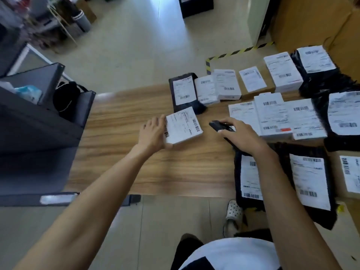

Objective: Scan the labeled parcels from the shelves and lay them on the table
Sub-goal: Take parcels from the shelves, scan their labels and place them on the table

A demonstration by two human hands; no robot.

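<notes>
- Head view: I had the left hand point(153, 133) gripping a small white labeled parcel point(183, 128), fingers closed around its left edge, label up, low over the bare wood surface point(136, 168) or already on it; I could not tell which.
- The parcel sat just in front of the black mailer point(184, 93).
- My right hand point(241, 135), right of the parcel, had its fingers wrapped on a dark handheld scanner point(221, 127).
- I judged the scan would go best with the barcode flat, unshaded and facing the scanner's tip.
- I would set it down beside the mailer without covering other labels.
</notes>
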